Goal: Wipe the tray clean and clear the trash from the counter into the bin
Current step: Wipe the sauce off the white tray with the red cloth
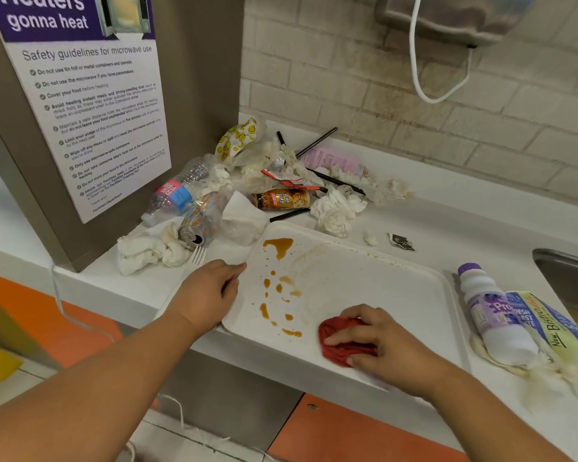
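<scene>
Tray (364, 288) sits at the front edge of the desk (447, 211), and its near side seems to overhang that edge. Brown sauce (278, 245) is pooled and spattered down the tray's left part, with faint smears toward the middle; the right part looks clean. The right hand (381, 338) is on the tray's near side, fingers bent over a bunched red cloth (334, 328) and pressing it onto the tray surface just right of the spatter. The left hand (207, 291) is at the tray's left rim with fingers curled onto it, gripping the tray. A white fork (199, 255) lies just beyond that hand, tines pointing away. The trash pile is in the desk's back-left corner, behind the tray: crushed clear bottle (174, 195), dented can (197, 225), crumpled tissues (334, 208), black straws (316, 141), snack wrapper (282, 199), smiley-print paper (237, 138). A small dark scrap (401, 242) lies alone past the tray's far edge. Right of the tray, a white bottle with a purple cap (491, 315) and a printed packet (554, 325) lie on more tissue. A sink (568, 278) is at the desk's right edge. A microwave safety poster (90, 105) is on the panel at left.
</scene>
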`<state>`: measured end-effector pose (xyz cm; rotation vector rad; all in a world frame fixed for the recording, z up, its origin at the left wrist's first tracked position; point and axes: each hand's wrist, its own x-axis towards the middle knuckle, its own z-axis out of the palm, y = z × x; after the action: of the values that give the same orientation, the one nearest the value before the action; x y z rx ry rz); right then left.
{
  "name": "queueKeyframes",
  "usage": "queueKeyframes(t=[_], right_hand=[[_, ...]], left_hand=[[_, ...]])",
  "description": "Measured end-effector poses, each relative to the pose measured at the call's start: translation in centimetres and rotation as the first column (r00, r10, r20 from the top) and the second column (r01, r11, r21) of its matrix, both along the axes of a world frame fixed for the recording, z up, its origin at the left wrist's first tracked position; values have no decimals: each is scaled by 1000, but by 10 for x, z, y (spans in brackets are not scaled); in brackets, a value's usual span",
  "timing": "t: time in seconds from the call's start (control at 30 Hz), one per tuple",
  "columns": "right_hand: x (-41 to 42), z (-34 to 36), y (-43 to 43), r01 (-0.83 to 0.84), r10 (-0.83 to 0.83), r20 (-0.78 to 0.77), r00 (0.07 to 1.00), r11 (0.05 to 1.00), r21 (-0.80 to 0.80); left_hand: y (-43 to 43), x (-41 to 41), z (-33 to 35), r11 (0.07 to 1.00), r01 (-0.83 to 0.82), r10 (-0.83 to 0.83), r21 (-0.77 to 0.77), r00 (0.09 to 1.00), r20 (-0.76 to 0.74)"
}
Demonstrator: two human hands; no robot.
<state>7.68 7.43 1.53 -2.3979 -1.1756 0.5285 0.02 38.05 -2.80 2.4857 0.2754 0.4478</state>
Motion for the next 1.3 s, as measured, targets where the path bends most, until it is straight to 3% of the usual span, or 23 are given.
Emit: queueKeyframes(t=[0.13, 0.27, 0.37, 0.53, 0.73, 0.9, 1.07, 1.13, 1.23, 1.3], right_hand=[[-10, -1, 38, -122, 121, 34, 992, 992, 15], [17, 15, 22, -77, 72, -38, 997, 990, -121], [17, 12, 21, -38, 35, -32, 999, 995, -90], [-6, -3, 61, -155, 155, 21, 988, 988, 2], [17, -4, 46, 35, -32, 133, 991, 999, -18], [5, -5, 46, -125, 126, 11, 992, 992, -25], [32, -15, 61, 217, -227, 173, 958, 973, 75], [19, -18, 70, 152, -164, 187, 969, 986, 74], [7, -11, 70, -41, 39, 78, 996, 999, 25], [19, -7, 69, -36, 36, 60, 998, 999, 1]], left_hand=[[0, 0, 0, 1000, 7, -7, -7, 1000, -14], [2, 1, -1, 1000, 15, -15, -9, 1000, -6], [2, 2, -3, 1000, 20, -19, -22, 1000, 8], [2, -1, 0, 999, 24, -23, -34, 1000, 6], [3, 0, -1, 999, 24, -23, -37, 999, 23], [4, 1, -4, 999, 25, -24, -29, 999, 33], [4, 2, -4, 999, 41, -40, -18, 998, 41], [4, 2, -4, 999, 45, -44, -14, 998, 39], [5, 3, -5, 999, 50, -49, -14, 998, 43], [5, 3, -5, 999, 43, -42, -24, 998, 42]])
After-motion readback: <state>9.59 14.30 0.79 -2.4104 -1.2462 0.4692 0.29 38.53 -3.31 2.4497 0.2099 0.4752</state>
